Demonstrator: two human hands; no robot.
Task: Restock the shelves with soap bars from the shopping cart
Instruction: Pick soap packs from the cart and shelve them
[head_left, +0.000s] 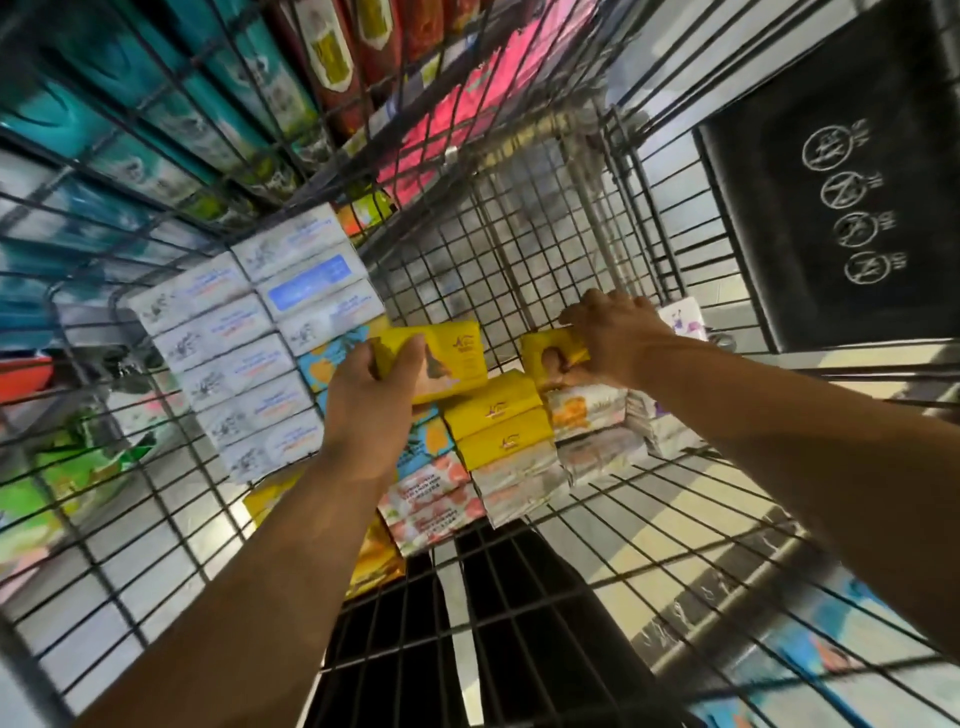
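I look down into a wire shopping cart (519, 234) that holds several wrapped soap bars. My left hand (371, 400) grips a yellow soap pack (447, 358), lifted a little above the pile. My right hand (613, 338) grips a second yellow soap bar (550, 358) at the cart's right side. Two more yellow bars (498, 426) lie just below the hands. A stack of white soap bars (244, 353) fills the cart's left side. Pink-and-white bars (436, 499) and pale bars (597, 415) lie along the near edge.
Shelves of teal soap boxes (156, 104), red packs (337, 57) and pink packs (467, 104) show through the cart's far wall. A black mat (831, 182) lies on the floor at the right. Green packs (62, 467) sit on a low shelf at the left.
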